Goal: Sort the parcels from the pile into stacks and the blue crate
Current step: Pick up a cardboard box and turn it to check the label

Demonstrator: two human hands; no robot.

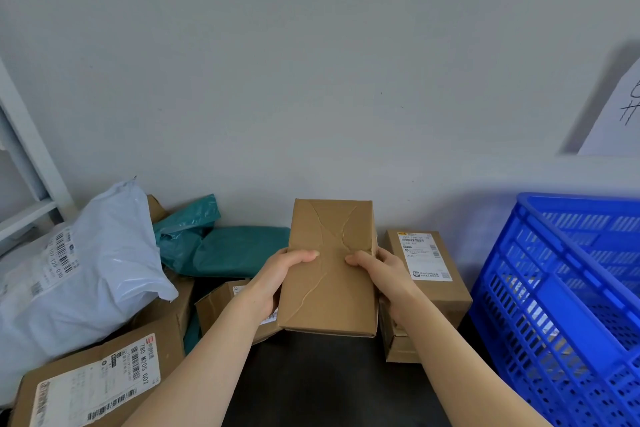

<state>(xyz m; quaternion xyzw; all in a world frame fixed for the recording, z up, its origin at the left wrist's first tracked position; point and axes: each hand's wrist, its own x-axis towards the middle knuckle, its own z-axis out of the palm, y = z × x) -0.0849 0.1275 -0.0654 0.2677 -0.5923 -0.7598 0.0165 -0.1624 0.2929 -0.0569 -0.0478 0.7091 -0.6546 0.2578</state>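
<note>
While both hands hold it by its long sides, a plain brown parcel [330, 267] hangs above the dark table [329, 388], in front of a pale wall, its creased, taped face turned up toward the camera. The left hand [280, 281] grips the parcel's left edge, thumb laid across the top and fingers tucked out of sight beneath. The right hand [384, 277] mirrors it on the right edge, so the two thumbs nearly meet at the middle of the face.

To the left lies the pile: a bulging white mailer bag [86, 270] with a barcode label, crumpled green mailer bags [235, 250] against the wall, a labelled carton [100, 381] at the near corner and a small brown box [221, 302] partly hidden behind the left wrist. Just right of the held parcel, behind the right hand, a labelled brown box [429, 274] sits on top of another box, the two forming a short stack on the table. Beside that stack, at the right edge, stands the blue crate [540, 305]; what lies inside cannot be made out through its slotted wall. A white sheet of paper [616, 114] with handwritten marks hangs on the wall above the crate, and a white shelf frame [27, 163] rises at far left.
</note>
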